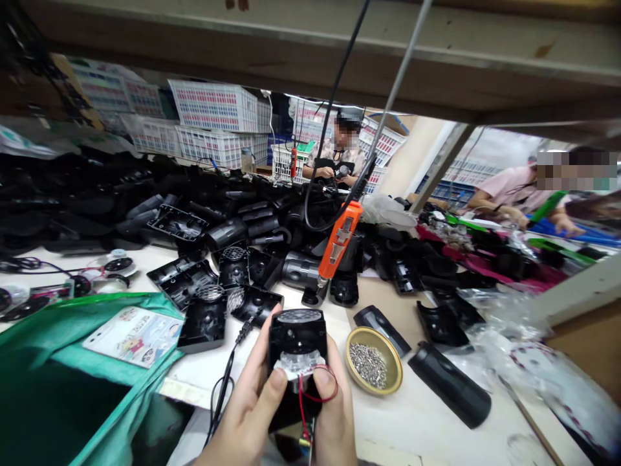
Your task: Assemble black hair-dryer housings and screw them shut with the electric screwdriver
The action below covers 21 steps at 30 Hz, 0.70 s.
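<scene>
Both hands hold one black plastic housing (298,333) upright near the bottom centre, with a round mesh grille at its top. My left hand (257,395) grips its left side, the thumb pressing on a clear and white round part (298,362) inside. My right hand (334,401) wraps the right side, its thumb beside a looped red wire (301,404) that runs down to a small board. Just above hangs an orange electric screwdriver (340,239), tip down. A yellow-rimmed bowl (373,360) of small screws sits to the right.
Black housings (204,317) lie piled across the table (330,369). A green cloth-lined bin (58,375) stands at the left, plastic bags (543,362) at the right. Two people (342,152) work beyond, near white crates (213,107). A shelf beam (242,55) crosses overhead.
</scene>
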Each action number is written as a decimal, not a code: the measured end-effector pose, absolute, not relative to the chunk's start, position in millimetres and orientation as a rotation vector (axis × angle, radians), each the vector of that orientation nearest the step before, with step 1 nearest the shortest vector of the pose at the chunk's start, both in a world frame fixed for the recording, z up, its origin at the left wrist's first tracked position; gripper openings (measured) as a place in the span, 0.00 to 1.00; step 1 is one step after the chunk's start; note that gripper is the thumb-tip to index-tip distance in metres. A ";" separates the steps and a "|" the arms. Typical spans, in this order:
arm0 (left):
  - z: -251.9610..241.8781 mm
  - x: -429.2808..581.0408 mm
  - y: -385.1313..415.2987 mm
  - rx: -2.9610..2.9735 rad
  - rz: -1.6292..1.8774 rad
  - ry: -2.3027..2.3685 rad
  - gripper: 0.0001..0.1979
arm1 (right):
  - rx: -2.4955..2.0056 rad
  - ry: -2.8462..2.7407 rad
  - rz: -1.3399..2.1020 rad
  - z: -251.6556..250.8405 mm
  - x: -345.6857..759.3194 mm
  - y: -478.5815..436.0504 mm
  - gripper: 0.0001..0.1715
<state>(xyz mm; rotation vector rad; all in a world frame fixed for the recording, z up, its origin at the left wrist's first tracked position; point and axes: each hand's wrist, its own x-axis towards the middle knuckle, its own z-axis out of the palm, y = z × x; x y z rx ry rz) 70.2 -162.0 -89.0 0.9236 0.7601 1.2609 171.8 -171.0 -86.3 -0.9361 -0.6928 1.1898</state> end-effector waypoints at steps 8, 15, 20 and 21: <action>-75.7 68.2 -159.1 0.451 1.089 0.766 0.44 | -1.144 -0.789 1.049 -88.9 167.6 -176.4 0.37; -78.5 73.2 -158.7 0.641 1.217 0.859 0.47 | -1.219 -0.820 1.018 -91.0 162.7 -181.8 0.39; -74.4 73.4 -155.7 0.560 1.225 0.874 0.46 | -1.138 -0.814 1.024 -92.0 168.9 -178.7 0.37; -72.8 72.4 -153.9 0.542 1.248 0.880 0.47 | -1.125 -0.809 1.041 -94.3 169.1 -178.9 0.37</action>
